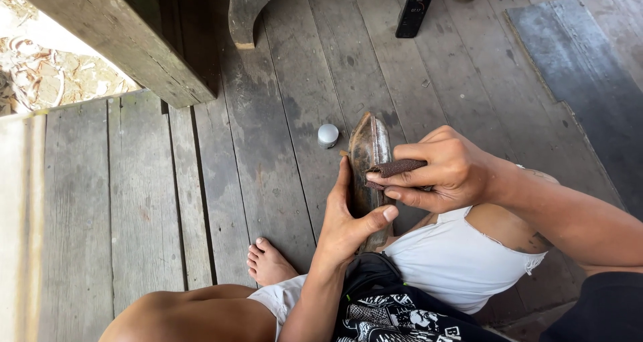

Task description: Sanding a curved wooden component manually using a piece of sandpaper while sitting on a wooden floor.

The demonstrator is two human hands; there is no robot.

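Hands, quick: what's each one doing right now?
Left hand: closed around the dark curved wooden piece, holding it upright.
Right hand: closed, pinching a folded strip of sandpaper against it.

Long dark brown curved horn-like piece [370, 156], glossy, stands near upright with its pointed tip away from the person and its lower end hidden near the white cloth. Small folded strip of reddish-brown sandpaper [396, 168] lies pressed flat across its right edge, roughly at mid-length, above the plank floor.
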